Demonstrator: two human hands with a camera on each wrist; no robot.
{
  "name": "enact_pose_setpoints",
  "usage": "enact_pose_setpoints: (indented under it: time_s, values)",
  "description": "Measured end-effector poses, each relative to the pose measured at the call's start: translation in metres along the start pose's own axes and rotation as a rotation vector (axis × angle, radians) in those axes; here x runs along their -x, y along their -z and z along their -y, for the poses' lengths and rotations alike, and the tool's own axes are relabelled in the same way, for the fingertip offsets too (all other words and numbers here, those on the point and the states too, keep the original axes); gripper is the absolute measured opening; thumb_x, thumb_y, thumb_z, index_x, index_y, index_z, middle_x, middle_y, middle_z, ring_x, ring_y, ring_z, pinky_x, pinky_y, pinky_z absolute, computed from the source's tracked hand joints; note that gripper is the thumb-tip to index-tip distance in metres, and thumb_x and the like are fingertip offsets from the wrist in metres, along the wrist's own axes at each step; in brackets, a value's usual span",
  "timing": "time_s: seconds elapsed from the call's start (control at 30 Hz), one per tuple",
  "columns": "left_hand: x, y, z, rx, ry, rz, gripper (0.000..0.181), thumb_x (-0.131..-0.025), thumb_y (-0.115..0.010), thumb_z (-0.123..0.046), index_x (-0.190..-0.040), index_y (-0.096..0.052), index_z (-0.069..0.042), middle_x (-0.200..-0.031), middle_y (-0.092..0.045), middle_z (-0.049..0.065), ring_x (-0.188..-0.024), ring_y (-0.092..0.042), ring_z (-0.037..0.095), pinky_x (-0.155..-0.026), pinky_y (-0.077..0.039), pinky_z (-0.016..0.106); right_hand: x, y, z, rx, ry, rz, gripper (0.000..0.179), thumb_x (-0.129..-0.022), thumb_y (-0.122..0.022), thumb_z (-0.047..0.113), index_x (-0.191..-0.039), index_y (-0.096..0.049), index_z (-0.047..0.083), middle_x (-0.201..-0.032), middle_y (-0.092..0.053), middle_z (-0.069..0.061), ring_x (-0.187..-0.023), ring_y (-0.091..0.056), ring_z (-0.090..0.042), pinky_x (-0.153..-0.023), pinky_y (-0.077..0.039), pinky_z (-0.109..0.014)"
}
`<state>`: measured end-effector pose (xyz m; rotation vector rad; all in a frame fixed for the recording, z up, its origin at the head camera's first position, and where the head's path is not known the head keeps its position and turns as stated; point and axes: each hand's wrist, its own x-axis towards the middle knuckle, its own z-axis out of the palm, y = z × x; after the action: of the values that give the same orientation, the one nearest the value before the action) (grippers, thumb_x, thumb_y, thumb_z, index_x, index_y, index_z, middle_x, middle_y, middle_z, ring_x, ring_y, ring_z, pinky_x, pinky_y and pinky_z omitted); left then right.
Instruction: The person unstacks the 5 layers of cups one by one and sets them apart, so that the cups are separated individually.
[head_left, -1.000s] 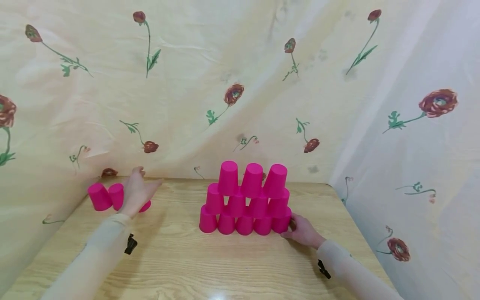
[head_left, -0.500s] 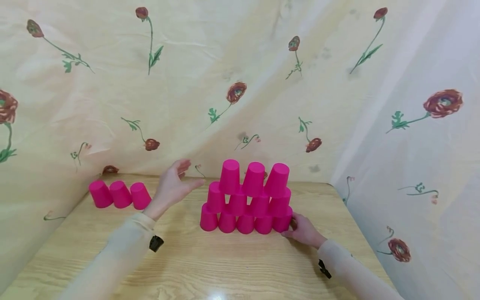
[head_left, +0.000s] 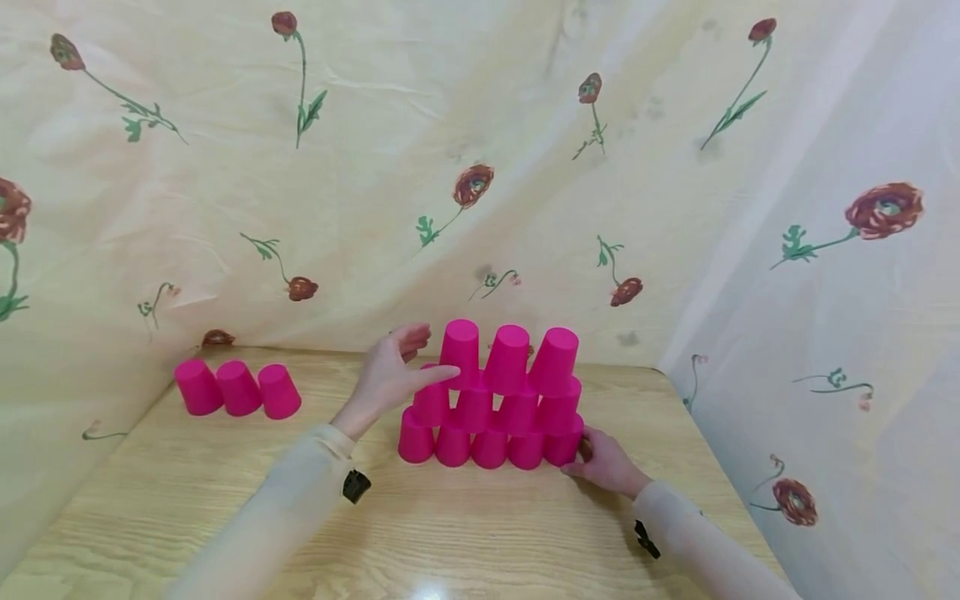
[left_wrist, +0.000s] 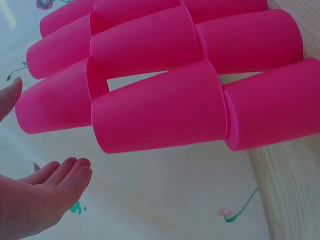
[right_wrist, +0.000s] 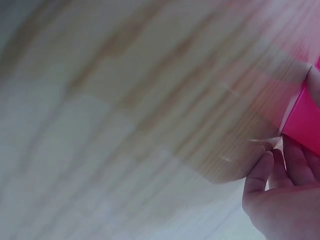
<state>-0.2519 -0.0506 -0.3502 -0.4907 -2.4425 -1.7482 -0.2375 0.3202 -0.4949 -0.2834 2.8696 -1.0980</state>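
Pink plastic cups stand upside down in a stepped stack, with several in each of the two lower rows and three in the top row. My left hand (head_left: 386, 375) is at the stack's upper left, beside the leftmost top cup (head_left: 462, 346), its thumb in front of the stack. In the left wrist view, the thumb and fingers are spread and apart from that top cup (left_wrist: 57, 100). Low on the right, my right hand (head_left: 611, 462) holds the end cup of the bottom row (head_left: 561, 443), thumb in front. Its fingers (right_wrist: 296, 165) bend against the pink cup (right_wrist: 302, 120) in the right wrist view.
Three more upside-down pink cups, left (head_left: 198, 388), middle (head_left: 238, 389) and right (head_left: 280, 392), stand in a row at the table's back left. A flower-patterned cloth (head_left: 360, 208) hangs behind and beside the wooden table (head_left: 465, 533).
My left hand has moved right, from the three separate cups to the stack's upper left. My right hand stays at the bottom end cup. The stack looks the same.
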Motion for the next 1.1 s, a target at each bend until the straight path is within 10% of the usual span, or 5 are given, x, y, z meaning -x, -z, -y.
enact_pose_setpoints:
  time_s: [1.1]
  values:
    - [-0.013,-0.025,-0.001,0.058,-0.004,0.013,0.06,-0.075,-0.083,-0.026,-0.127,-0.056,-0.013,-0.115,-0.06,0.003,-0.1,-0.058,0.023,-0.08,-0.053,0.035,0.0,-0.003,-0.004,-0.007,-0.016,-0.015,0.063,-0.076,-0.082,0.014,-0.129,-0.052,0.0,-0.124,-0.058,-0.013,-0.12,-0.05,-0.037,-0.099,-0.04,-0.049]
